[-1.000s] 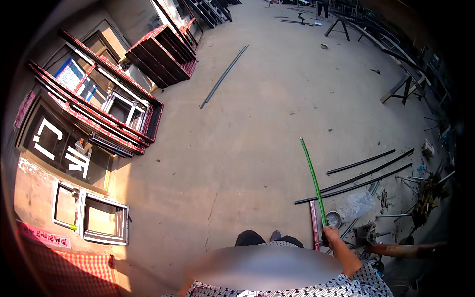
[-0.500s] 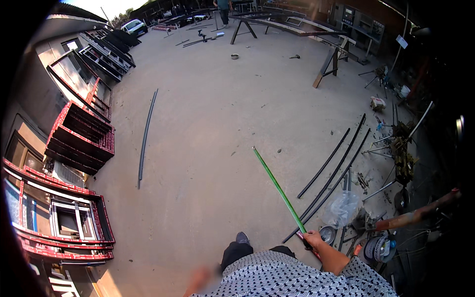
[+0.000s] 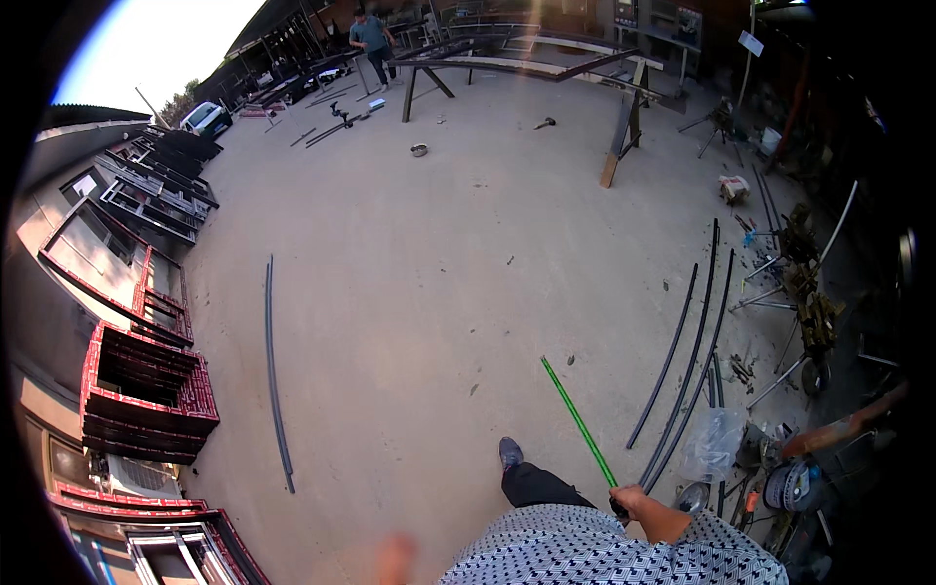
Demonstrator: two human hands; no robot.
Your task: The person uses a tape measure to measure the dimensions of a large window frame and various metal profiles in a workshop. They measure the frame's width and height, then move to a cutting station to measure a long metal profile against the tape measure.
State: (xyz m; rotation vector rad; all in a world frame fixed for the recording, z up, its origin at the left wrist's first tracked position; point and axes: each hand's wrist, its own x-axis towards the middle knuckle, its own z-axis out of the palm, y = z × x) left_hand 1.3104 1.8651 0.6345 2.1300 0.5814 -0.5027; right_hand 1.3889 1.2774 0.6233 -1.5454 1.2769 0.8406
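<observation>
Green rod [image 3: 577, 421] gripped by right hand [image 3: 632, 502], clear plastic bag [image 3: 712, 444] nearby

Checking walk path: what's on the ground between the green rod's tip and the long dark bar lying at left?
Bare concrete ground between green rod and dark bar, head view.

Rod [image 3: 577, 421] in my right hand [image 3: 634, 502] is bright green. My shirt [image 3: 604, 551] below the grip: black-and-white geometric print. Bars [image 3: 682, 361] right of it are dark grey, frames [image 3: 146, 390] far left red.

Red window frames [image 3: 146, 395] stacked left; dark metal bars [image 3: 682, 361] lie right
</observation>
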